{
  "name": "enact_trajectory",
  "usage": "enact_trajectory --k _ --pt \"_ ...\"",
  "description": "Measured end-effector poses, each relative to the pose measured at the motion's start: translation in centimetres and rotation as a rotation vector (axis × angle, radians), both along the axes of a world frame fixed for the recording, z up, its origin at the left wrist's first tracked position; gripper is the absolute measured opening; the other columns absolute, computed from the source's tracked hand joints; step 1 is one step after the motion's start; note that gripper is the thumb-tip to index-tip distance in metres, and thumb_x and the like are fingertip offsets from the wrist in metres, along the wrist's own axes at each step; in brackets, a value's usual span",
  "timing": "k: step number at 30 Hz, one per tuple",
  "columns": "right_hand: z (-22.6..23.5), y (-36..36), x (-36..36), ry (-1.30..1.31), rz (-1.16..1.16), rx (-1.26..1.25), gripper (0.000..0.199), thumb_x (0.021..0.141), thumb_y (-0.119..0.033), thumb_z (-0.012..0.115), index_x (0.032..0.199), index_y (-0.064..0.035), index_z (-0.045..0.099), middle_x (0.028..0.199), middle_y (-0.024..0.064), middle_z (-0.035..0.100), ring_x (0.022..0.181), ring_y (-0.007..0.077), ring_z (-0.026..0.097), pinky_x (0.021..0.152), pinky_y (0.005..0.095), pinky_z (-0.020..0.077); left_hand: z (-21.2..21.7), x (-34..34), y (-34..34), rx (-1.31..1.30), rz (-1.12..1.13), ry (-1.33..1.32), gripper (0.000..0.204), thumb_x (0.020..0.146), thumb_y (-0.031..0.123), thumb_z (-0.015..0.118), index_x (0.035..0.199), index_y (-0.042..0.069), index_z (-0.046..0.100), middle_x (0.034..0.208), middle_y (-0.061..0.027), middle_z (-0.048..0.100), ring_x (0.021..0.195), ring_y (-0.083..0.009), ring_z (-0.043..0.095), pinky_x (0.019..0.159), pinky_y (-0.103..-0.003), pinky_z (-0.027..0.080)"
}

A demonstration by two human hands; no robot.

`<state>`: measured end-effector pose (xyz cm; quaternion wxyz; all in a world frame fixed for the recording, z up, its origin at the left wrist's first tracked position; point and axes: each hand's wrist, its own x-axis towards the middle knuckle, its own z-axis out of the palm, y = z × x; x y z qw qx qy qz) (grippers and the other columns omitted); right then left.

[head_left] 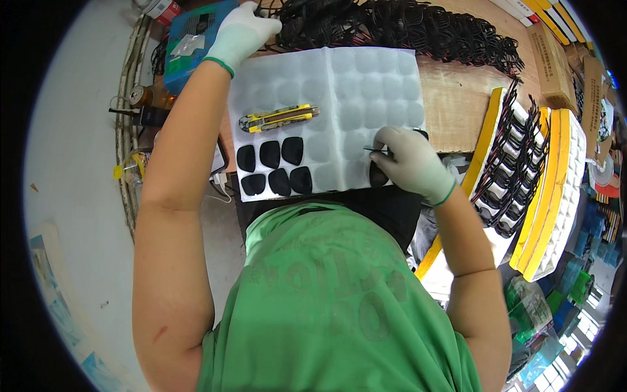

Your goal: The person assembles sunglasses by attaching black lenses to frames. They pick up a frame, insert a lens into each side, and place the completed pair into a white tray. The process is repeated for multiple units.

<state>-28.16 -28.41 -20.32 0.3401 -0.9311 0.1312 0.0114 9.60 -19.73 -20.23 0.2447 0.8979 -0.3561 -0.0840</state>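
The dimpled white sheet (331, 75) lies on the wooden surface (454, 91), with its near edge at the person's lap, and serves as the landmark here. The gloved right hand (415, 164) is over the sheet's near right part, thumb and fingers pinched on a thin dark piece (374, 149). That piece shows almost edge-on, its long axis running roughly left to right and its free end pointing toward the sheet's middle crease.

Below the pinch, 1 black lens-shaped piece (377, 176) lies on the sheet near its near edge, partly covered by the right hand. The 6 black lens-shaped pieces (291, 151) lie in 2 rows at the sheet's near left corner, to the left of the right hand and well apart from it; of the 2 hands, the right is nearer to them. A yellow utility knife (279, 118) rests on the sheet beyond those rows, its long axis roughly left to right.

The gloved left hand (244, 32) is at the sheet's far left corner, beside the left end of a long heap of black frames (398, 26) along the sheet's far edge. I cannot tell whether its fingers grip a frame. A blue box (175, 73) stands left of the sheet.
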Motion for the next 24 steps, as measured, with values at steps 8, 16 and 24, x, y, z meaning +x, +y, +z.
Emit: enact_trajectory --k 8,16,24 --pt "1.1 -0.3 -4.1 -0.311 0.137 -0.175 0.018 0.081 -0.006 0.074 0.094 -0.0033 0.063 0.098 0.0132 0.069 0.086 0.0353 0.066 0.078 0.0433 0.0544 4.7 -12.5 10.5 -0.530 -0.369 -0.191 0.028 0.098 0.021 0.064 0.117 0.002 0.067 0.095 -0.0120 0.068 0.085 -0.0228 0.067 0.079 -0.036 0.054" --pt "3.8 10.6 -1.2 -0.589 -0.341 0.576 0.024 0.088 0.002 0.074 0.109 0.0033 0.063 0.097 0.0141 0.074 0.083 0.0158 0.072 0.075 0.0283 0.0569 3.8 -23.2 18.2 -0.381 -0.596 0.405 0.026 0.099 0.005 0.057 0.122 -0.006 0.058 0.102 -0.0163 0.073 0.089 -0.0285 0.074 0.081 -0.036 0.058" --pt "3.4 12.5 0.2 -0.566 -0.275 0.637 0.021 0.092 -0.001 0.068 0.112 0.0024 0.067 0.095 0.0097 0.067 0.076 0.0136 0.064 0.070 0.0273 0.0526 4.1 -23.2 19.9 -0.426 -0.469 0.720 0.028 0.108 0.021 0.048 0.114 -0.003 0.061 0.098 -0.0128 0.074 0.089 -0.0234 0.074 0.084 -0.034 0.057"
